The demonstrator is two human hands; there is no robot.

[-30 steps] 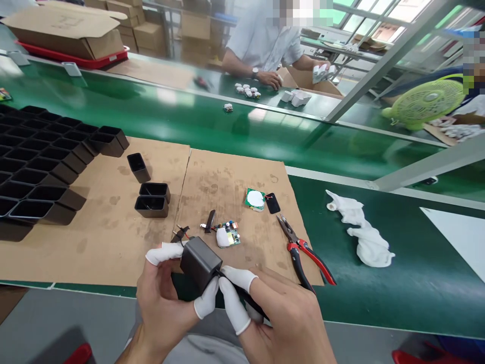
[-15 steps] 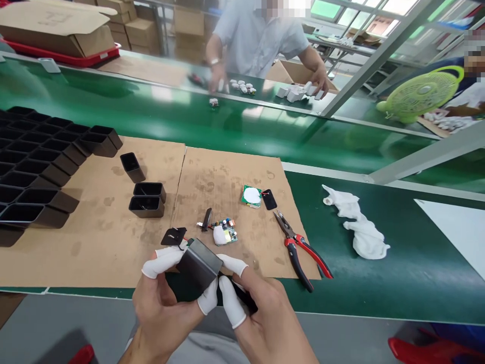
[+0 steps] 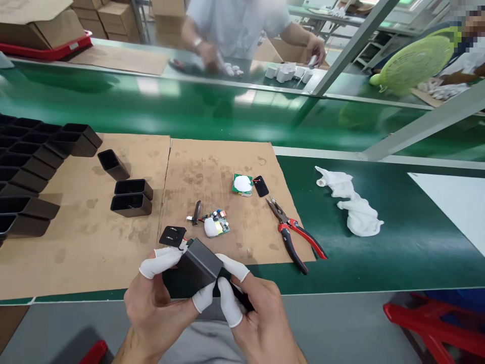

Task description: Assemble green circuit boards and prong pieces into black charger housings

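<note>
A black rectangular plastic case (image 3: pixel 200 265) is held tilted above the table's front edge. My left hand (image 3: pixel 155 303), white cots on thumb and finger, grips its left end and underside. Thumb and finger of my right hand (image 3: pixel 257 308), also in white cots, pinch its right end, where a black cord-like piece runs into the palm. At the case's left end a black plate with metal prongs (image 3: pixel 172 236) sticks out on a red wire. Just beyond lies a circuit board with a white pad (image 3: pixel 216 224), wired to a black plate (image 3: pixel 196 213) standing on edge.
Another circuit board (image 3: pixel 242 185) lies farther back beside red-and-black pliers (image 3: pixel 290 225). Black cases (image 3: pixel 131 205) stand on the cardboard (image 3: pixel 208 162), with several more (image 3: pixel 30 162) at left. Crumpled white cloths (image 3: pixel 359 212) lie right. A co-worker (image 3: pixel 235 25) handles white parts opposite.
My view has tilted down and shifted slightly, so the table items sit higher and further left. Both hands keep their hold on the case. The co-worker's hands have moved.
</note>
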